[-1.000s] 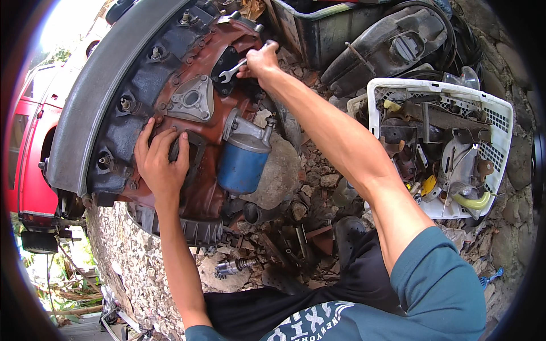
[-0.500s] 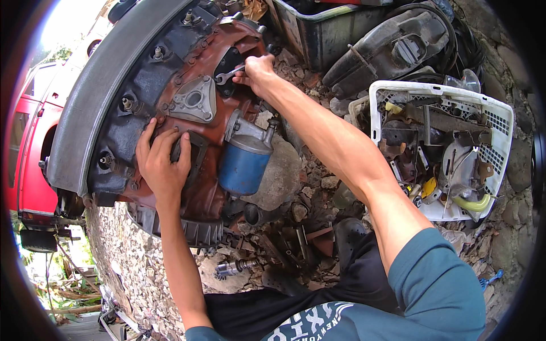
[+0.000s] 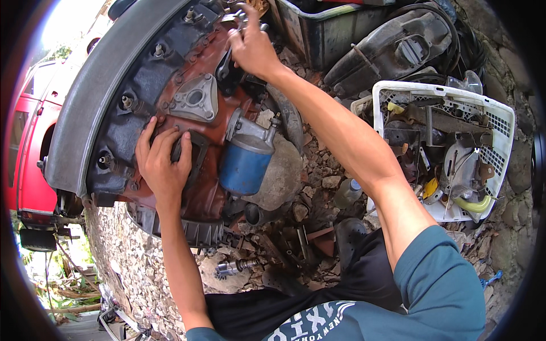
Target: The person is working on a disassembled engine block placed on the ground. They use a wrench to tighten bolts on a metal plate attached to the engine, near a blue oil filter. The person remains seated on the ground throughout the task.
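A large engine block (image 3: 205, 187), painted reddish brown with a dark upper part, lies in front of me. My left hand (image 3: 165, 162) rests on it with fingers spread, beside a dark rectangular frame-like part (image 3: 199, 152). At the block's far end, my right hand (image 3: 253, 50) is closed around a wrench (image 3: 229, 17), of which only a silvery end shows. Just below that hand is a black plate (image 3: 228, 78) on the block. Nearer me are a grey triangular flange (image 3: 196, 98) and a blue filter canister (image 3: 245, 165).
On the right stands a white plastic crate (image 3: 503, 122) full of metal parts. Behind it are a dirty black oil pan (image 3: 392, 48) and a dark bin (image 3: 318, 37). Loose parts, including a geared shaft (image 3: 233, 267), lie on the stones. A red vehicle (image 3: 37, 165) is at left.
My right hand has moved away from me and slightly left with the wrench, from the black plate to the block's far edge. The left hand has stayed where it was.
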Motion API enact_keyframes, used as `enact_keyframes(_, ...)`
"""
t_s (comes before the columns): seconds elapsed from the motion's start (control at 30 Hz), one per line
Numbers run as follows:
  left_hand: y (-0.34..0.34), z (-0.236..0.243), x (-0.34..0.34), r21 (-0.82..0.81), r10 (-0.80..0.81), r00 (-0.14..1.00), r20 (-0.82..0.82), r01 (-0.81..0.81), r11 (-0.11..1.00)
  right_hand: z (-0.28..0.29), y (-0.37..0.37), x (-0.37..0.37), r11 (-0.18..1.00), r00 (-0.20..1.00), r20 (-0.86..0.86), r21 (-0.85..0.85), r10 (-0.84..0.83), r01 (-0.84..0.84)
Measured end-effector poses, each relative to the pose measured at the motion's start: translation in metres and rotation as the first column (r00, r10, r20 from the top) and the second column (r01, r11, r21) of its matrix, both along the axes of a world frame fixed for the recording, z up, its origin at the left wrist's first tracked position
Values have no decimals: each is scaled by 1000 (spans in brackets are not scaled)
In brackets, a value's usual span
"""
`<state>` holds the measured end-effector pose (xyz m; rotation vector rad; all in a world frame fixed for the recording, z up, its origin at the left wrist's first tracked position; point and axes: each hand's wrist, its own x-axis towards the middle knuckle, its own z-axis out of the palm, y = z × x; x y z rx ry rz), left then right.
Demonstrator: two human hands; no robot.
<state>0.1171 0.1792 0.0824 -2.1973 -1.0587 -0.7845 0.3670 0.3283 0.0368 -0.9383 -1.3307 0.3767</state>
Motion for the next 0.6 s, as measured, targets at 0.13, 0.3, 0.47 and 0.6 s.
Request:
enact_keyframes(0.13,0,-1,-3,20,-10,1000,-5,10,1000,0,-2,4,910,895,-443,-394,-63,-131)
enact_keyframes(0.3,0,-2,-3,3,7,1000,7,-7,1000,-45,15,-8,737,578,-810,-451,-100,-504)
enact_keyframes(0.47,1,-1,-1,18,-7,1000,2,7,1000,-64,23,-15,664,359,-925,-348,-127,-662)
enact_keyframes(0.6,-1,-2,-4,7,9,1000,0,-9,1000,-65,13,-34,671,320,-931,-353,-179,-652)
